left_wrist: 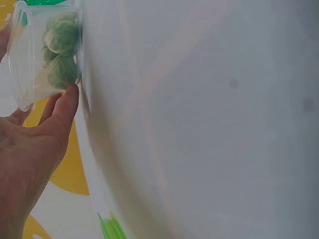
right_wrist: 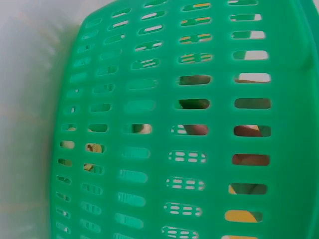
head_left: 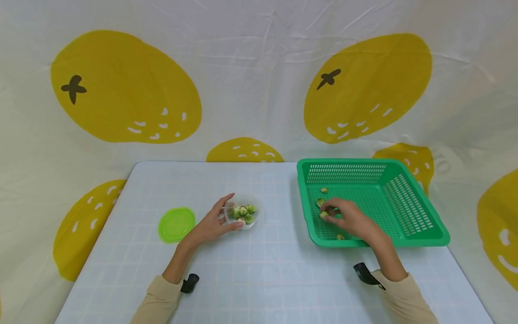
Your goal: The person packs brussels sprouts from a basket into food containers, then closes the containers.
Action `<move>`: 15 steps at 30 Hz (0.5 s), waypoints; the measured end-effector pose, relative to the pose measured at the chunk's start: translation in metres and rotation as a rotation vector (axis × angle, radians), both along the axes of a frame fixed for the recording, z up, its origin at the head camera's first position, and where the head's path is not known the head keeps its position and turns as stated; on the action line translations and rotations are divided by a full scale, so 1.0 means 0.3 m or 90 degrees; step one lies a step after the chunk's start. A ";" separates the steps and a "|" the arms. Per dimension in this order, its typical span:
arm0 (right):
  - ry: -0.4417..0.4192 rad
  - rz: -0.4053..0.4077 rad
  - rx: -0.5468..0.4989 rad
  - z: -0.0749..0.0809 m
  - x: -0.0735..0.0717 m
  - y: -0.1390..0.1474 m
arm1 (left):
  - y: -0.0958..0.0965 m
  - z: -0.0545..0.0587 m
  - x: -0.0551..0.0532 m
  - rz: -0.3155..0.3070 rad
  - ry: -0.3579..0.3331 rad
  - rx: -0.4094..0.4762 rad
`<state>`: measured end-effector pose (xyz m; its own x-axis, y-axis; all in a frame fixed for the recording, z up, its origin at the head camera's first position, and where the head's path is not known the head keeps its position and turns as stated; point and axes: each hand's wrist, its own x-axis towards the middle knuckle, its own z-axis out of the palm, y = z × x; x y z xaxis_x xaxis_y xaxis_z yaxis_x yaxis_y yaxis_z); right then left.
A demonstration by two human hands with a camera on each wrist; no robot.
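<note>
A small clear plastic tub [head_left: 256,210] with several Brussels sprouts [head_left: 244,211] inside stands on the table. My left hand [head_left: 210,227] holds it from the left, thumb at the front and fingers round the far side; in the left wrist view a fingertip [left_wrist: 73,94] lies against its wall near the base. Inside the green basket [head_left: 374,243], my right hand [head_left: 350,218] pinches a Brussels sprout [head_left: 323,215] between thumb and fingers. More sprouts lie beside it on the basket floor. In the right wrist view, the slotted basket wall [right_wrist: 159,114] hides most of this hand.
A bright green lid [head_left: 176,224] lies flat on the table, left of the tub. The table [head_left: 263,279] has a pale checked cover. Behind it hangs a white sheet [head_left: 251,81] printed with big yellow fruit shapes. The basket's raised rim surrounds the right hand's work.
</note>
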<state>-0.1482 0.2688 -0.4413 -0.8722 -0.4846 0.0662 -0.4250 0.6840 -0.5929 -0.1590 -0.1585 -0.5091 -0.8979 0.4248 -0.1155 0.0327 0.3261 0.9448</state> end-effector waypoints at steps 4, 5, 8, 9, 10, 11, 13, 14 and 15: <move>0.048 0.007 -0.029 0.002 0.000 -0.011 | -0.001 0.001 0.003 0.002 0.000 -0.003; 0.058 0.008 -0.037 0.003 -0.001 -0.015 | -0.001 0.002 0.004 0.002 0.000 -0.003; 0.077 -0.002 -0.049 0.006 -0.002 -0.028 | -0.001 0.005 0.007 0.002 0.000 0.000; 0.083 -0.006 -0.052 0.008 -0.003 -0.033 | -0.001 0.007 0.007 0.002 0.000 0.000; 0.094 -0.011 -0.053 0.010 -0.003 -0.038 | -0.001 0.008 0.008 0.002 0.000 0.001; 0.108 -0.015 -0.056 0.011 -0.004 -0.042 | -0.001 0.009 0.009 0.002 0.001 0.001; 0.143 -0.022 -0.062 0.014 -0.005 -0.053 | -0.001 0.009 0.009 0.002 0.002 0.001; 0.164 -0.023 -0.066 0.016 -0.006 -0.059 | -0.002 0.008 0.010 0.003 0.003 0.000; 0.185 -0.024 -0.069 0.017 -0.007 -0.065 | -0.002 0.007 0.010 0.004 0.003 0.000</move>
